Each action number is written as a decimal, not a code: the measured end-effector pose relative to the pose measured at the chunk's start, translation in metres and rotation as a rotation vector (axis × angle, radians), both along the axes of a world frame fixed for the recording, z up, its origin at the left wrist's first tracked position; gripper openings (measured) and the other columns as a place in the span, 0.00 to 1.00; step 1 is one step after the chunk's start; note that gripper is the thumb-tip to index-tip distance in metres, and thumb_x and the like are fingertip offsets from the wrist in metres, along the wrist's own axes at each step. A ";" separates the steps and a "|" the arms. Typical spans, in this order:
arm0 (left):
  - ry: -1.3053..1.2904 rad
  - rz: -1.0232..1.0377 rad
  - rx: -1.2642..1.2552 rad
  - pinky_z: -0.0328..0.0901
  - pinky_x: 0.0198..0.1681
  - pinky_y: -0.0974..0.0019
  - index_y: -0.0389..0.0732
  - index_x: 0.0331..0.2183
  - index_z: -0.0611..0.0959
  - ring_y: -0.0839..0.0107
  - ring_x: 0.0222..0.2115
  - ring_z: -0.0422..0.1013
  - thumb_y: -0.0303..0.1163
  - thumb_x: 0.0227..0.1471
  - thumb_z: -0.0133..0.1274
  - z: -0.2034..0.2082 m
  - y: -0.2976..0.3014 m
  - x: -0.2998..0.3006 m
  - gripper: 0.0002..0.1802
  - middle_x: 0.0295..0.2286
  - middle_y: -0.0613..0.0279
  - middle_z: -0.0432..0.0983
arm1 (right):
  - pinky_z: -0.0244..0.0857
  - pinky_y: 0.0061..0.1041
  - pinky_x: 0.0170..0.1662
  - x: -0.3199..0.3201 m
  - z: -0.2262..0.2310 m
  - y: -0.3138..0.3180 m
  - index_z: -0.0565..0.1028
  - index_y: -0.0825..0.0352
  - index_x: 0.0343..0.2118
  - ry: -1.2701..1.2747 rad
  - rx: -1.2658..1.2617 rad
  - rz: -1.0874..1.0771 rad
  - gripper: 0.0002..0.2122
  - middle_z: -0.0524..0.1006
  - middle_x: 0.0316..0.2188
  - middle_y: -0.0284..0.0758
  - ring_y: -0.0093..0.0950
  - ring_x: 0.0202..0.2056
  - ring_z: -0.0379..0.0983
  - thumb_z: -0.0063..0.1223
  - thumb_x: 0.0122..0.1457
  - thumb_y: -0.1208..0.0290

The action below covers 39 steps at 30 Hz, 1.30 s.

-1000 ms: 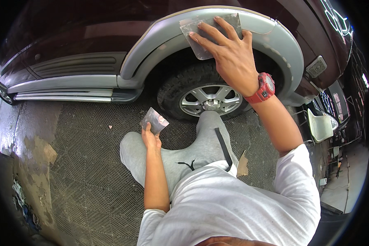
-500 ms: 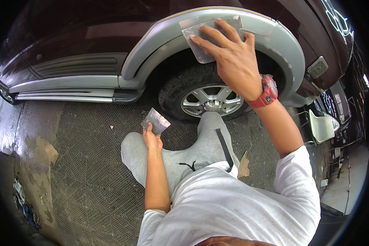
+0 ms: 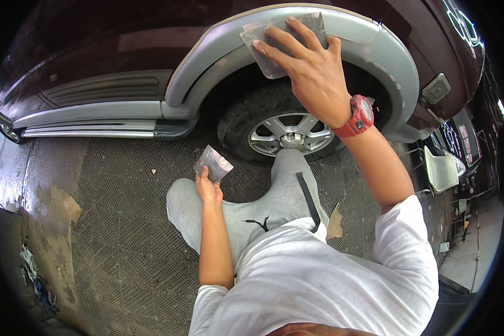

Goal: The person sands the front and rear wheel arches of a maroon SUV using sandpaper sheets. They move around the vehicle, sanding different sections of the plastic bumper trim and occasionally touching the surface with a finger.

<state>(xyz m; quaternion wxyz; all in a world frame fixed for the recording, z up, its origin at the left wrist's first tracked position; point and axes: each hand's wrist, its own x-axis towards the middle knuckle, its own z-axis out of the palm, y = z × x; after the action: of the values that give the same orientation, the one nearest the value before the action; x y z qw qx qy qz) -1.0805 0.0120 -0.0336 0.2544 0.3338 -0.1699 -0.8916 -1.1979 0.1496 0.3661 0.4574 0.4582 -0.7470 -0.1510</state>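
Compared with half a second ago, the right hand [image 3: 319, 77] and its thin grey sheet [image 3: 270, 64] sit slightly higher and farther left on the grey wheel arch [image 3: 350, 28], while the left hand [image 3: 209, 189] hardly shifts. From the left, a silver side step [image 3: 89, 130] runs along the dark red vehicle [image 3: 123, 45] toward the wheel [image 3: 292, 134]. Next, the left hand grasps a small grey plate [image 3: 208, 159] by its lower edge, thumb on top, above the patterned mat [image 3: 123, 224]. A pinkish smear [image 3: 224, 163] lies near the plate's right corner; this edge hold probably keeps the fingers off it. The grey-trousered legs [image 3: 246, 210] spread before the wheel, likely for balance close to the arch. Farther right, the right hand lies over the sheet, fingers fanned across its face, seemingly to share pressure along the curve; the sheet's lower corner overlaps the wheel opening. Whether the thumb grips behind cannot be told. A red watch [image 3: 361, 116] circles the right wrist, clear of the sheet. Well apart, at right, stands a pale chair [image 3: 439, 171].
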 end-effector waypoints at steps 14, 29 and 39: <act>0.017 -0.053 0.000 0.69 0.56 0.53 0.43 0.62 0.71 0.59 0.56 0.71 0.32 0.65 0.54 -0.011 -0.002 -0.004 0.26 0.58 0.58 0.71 | 0.63 0.45 0.45 0.018 0.038 0.012 0.81 0.49 0.54 -0.059 -0.114 -0.006 0.22 0.79 0.53 0.21 0.33 0.57 0.71 0.56 0.57 0.77; -0.008 -0.024 0.015 0.73 0.52 0.56 0.37 0.57 0.74 0.60 0.53 0.74 0.30 0.64 0.55 0.005 0.000 0.000 0.22 0.53 0.55 0.75 | 0.58 0.48 0.54 0.024 -0.031 0.038 0.76 0.43 0.60 -0.200 -0.089 -0.014 0.32 0.70 0.65 0.20 0.32 0.67 0.61 0.59 0.52 0.81; -0.059 -0.013 -0.007 0.73 0.49 0.60 0.38 0.55 0.75 0.63 0.51 0.75 0.31 0.64 0.56 0.006 0.000 0.004 0.20 0.52 0.56 0.76 | 0.46 0.41 0.58 -0.041 -0.052 0.034 0.74 0.36 0.63 -0.016 -0.221 0.087 0.34 0.67 0.68 0.14 0.26 0.69 0.57 0.58 0.54 0.80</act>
<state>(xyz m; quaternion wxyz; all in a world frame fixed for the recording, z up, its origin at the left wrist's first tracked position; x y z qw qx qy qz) -1.0768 0.0123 -0.0272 0.2446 0.3582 -0.1826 -0.8824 -1.2388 0.1835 0.3139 0.5053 0.4383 -0.7421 -0.0442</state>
